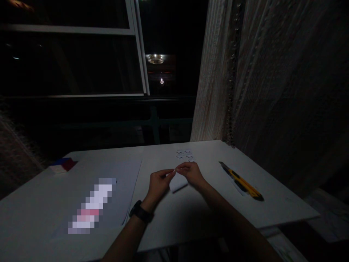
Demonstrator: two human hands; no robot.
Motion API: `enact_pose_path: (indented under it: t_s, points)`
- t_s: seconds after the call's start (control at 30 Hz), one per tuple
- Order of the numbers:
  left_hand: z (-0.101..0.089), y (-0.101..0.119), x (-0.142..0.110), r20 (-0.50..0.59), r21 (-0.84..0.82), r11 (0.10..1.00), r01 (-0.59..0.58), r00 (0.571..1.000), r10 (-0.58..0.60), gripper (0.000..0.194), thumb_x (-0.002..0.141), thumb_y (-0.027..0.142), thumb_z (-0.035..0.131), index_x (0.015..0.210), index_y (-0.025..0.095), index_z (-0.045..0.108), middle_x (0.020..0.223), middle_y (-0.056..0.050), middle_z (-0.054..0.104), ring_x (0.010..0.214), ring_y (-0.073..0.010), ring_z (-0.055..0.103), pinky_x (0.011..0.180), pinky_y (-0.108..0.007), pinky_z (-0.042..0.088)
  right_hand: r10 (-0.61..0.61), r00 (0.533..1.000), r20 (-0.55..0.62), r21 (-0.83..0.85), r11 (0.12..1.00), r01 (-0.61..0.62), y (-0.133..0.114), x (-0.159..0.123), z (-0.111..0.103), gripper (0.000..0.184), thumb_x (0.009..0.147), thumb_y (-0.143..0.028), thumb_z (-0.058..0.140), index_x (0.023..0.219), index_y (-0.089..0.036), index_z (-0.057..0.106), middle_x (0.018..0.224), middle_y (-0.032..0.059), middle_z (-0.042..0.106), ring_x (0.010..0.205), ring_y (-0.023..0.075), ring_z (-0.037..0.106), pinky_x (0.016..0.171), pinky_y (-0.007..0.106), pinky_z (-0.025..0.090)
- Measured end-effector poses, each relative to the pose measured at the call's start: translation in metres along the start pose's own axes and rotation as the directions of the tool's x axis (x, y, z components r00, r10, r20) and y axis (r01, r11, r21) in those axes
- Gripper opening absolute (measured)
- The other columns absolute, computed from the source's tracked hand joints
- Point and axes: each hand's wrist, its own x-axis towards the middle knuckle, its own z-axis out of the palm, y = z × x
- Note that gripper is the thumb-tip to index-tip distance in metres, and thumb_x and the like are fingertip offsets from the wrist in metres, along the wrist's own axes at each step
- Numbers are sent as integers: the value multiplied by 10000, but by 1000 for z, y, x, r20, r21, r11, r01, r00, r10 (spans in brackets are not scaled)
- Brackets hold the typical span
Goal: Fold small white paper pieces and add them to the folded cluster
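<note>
My left hand (159, 184), with a dark watch (141, 211) on its wrist, and my right hand (190, 172) meet over the middle of the table. Their thumbs and forefingers are closed together on a small white piece (175, 170), too small to make out well. Just below the fingertips is a white sheet, probably paper (177, 182), with a dark lower edge. Whether it joins the pinched piece I cannot tell. Beyond my right hand, several small white pieces with dark marks (184, 154) lie in rows on the white table (163, 229).
A yellow and black utility knife (242, 182) lies to the right. On the left, a blurred-out bright object (91, 207) rests on large white sheets (128, 193). A blue, red and white block (63, 165) stands at the far left. Curtains (209, 72) hang behind the table's right side.
</note>
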Motion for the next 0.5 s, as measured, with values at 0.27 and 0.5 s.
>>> enact_pose_path:
  t_s: [0.27, 0.5]
  points:
    - [1, 1, 0, 26, -38, 999, -18, 999, 19, 258, 679, 358, 619, 835, 177, 718, 840, -79, 707, 729, -217, 646, 689, -315, 491, 13, 1000, -5, 8, 1000, -13, 2, 1, -1, 197, 523, -332, 726, 604, -165, 659, 578, 37, 653, 547, 167, 590, 539, 286, 438]
    - [3, -4, 0, 5, -94, 995, -38, 999, 38, 231, 693, 332, 616, 835, 178, 713, 860, -73, 705, 816, -220, 650, 764, -328, 493, 39, 999, 1, 29, 999, -39, -1, 0, 1, 225, 533, -337, 725, 645, -156, 655, 575, 23, 639, 533, 148, 569, 519, 266, 420]
